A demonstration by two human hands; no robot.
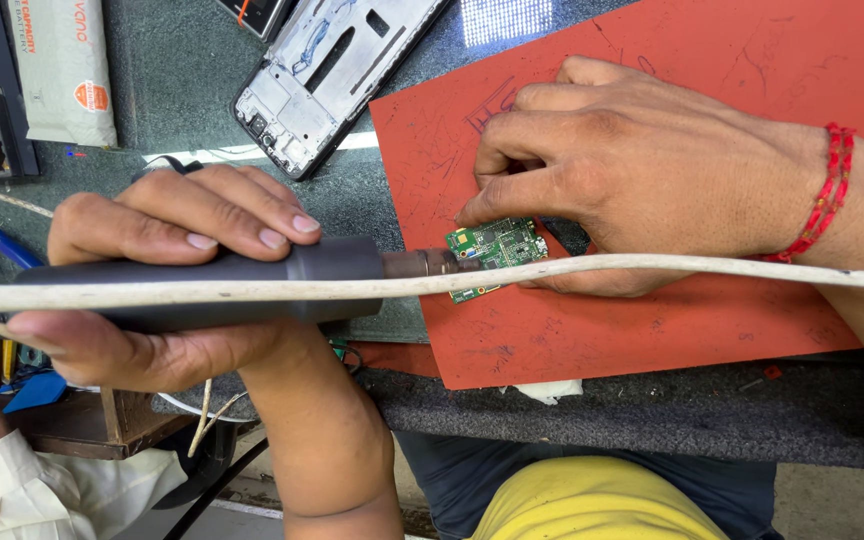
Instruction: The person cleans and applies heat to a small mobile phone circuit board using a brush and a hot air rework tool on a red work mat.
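Green and thin, the small circuit board (495, 246) lies on the red mat (652, 330) at the middle of the frame, and I judge it light, stiff and fragile: its face is crowded with tiny parts, so I would touch only its bare edges and never flex it. My right hand (632, 170), in the upper right with a red thread band (824, 200) at the wrist, is curled over the board's far side, fingertips and thumb pinning it flat against the mat; that edge hold looks right for something that would skid or lift easily.

My left hand (167, 270), at the left of the frame, is wrapped around the dark handle of a hot-air tool (252, 285), fingers over the top and thumb underneath. Its metal nozzle (432, 263) points right and ends just at the board's left edge; whether it touches I cannot tell. The handle looks thick, rigid and easy to grip along its barrel; I judge the nozzle hot and would keep clear of it.

A whitish cable (652, 265) crosses the whole frame in front of tool and board, hiding a strip of each. On the grey table (192, 90), in the upper middle, lies a stripped phone frame (327, 70), well apart from the board. A pale packet (62, 70) sits in the upper left.
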